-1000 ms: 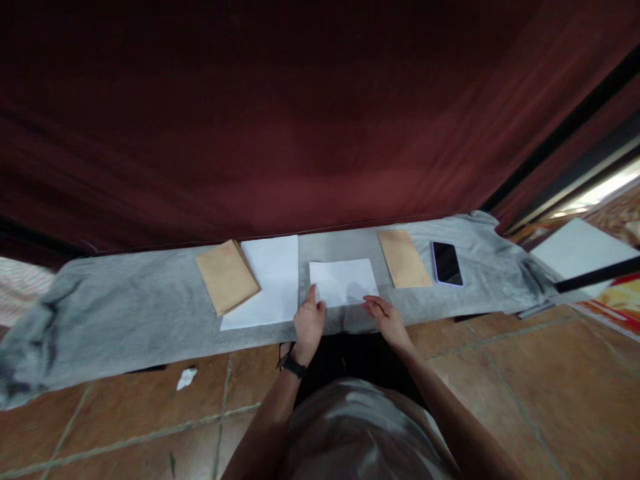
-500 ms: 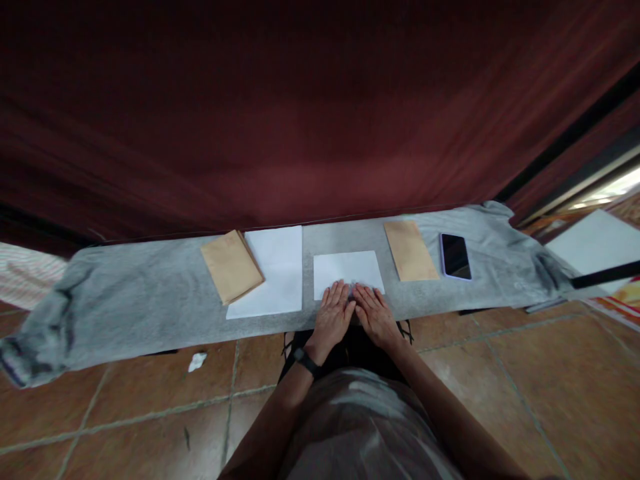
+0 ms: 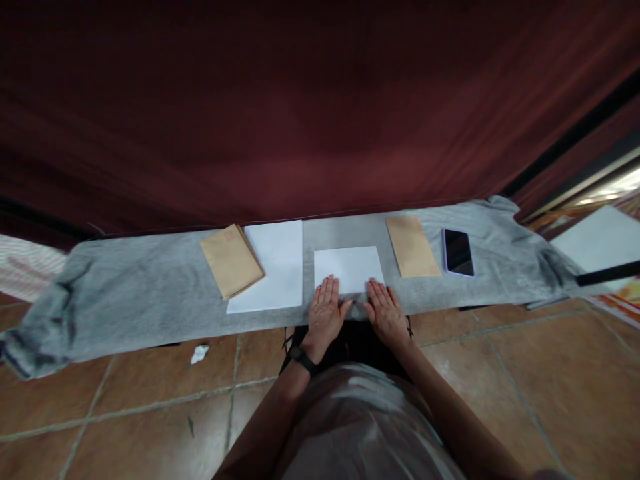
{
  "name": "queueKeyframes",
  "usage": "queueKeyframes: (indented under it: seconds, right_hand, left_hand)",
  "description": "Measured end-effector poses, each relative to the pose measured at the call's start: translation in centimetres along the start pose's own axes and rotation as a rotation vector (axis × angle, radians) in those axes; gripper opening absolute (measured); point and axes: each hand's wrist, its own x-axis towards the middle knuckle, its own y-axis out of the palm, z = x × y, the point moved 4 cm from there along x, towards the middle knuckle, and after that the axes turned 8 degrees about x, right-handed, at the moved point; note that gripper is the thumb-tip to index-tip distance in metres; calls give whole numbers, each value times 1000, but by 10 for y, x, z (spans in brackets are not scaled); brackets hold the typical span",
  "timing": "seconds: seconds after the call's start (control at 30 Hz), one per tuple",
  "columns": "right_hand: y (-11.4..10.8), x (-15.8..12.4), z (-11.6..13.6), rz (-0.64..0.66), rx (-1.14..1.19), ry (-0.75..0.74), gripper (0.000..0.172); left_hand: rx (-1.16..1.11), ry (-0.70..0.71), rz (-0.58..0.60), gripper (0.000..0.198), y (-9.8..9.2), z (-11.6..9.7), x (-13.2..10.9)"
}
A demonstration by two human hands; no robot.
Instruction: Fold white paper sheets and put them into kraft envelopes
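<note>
A white sheet of paper, perhaps folded, lies flat on the grey cloth right in front of me. My left hand rests with its fingers stretched over the sheet's near left corner. At the near right corner, my right hand lies flat in the same way, fingertips on the paper. Neither hand grips anything, and a gap separates the two. To the left are larger white paper and a stack of brown envelopes overlapping its left side. A single brown envelope lies to the right.
A phone with a pale purple edge lies beyond the right envelope. The grey cloth covers a long narrow table against a dark red curtain. A crumpled white scrap is on the tiled floor.
My hands have moved apart along the paper's near edge, the left one leftward and the right one rightward. The paper and envelopes stay in place on the cloth.
</note>
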Motion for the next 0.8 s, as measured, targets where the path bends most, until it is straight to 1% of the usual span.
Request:
queueKeyframes:
  seconds: [0.23, 0.4, 0.47, 0.53, 0.6, 0.7, 0.73, 0.8]
  right_hand:
    - [-5, -3, -7, -50, -22, 52, 57]
    - [-7, -4, -7, -111, 10, 114, 59]
    - [-8, -2, -6, -135, 22, 128, 60]
    - [-8, 2, -2, -139, 35, 117, 60]
    - [-6, 10, 5, -107, 60, 80, 59]
    - [2, 25, 16, 8, 111, 2, 56]
    - [5, 30, 19, 46, 124, -24, 55]
    - [11, 39, 22, 97, 135, -60, 54]
  left_hand:
    - [22, -132, -51, 70, -1, 5, -2]
    - [28, -234, -79, 67, 0, 7, -4]
    - [28, -246, -96, 64, -2, 7, -3]
    - [20, -211, -108, 62, -3, 3, -1]
    - [-2, -115, -100, 61, -3, -3, 4]
    - [-37, 63, -50, 60, 1, -15, 13]
    - [-42, 104, -30, 59, 3, -18, 15]
    - [-40, 141, 7, 58, 8, -20, 20]
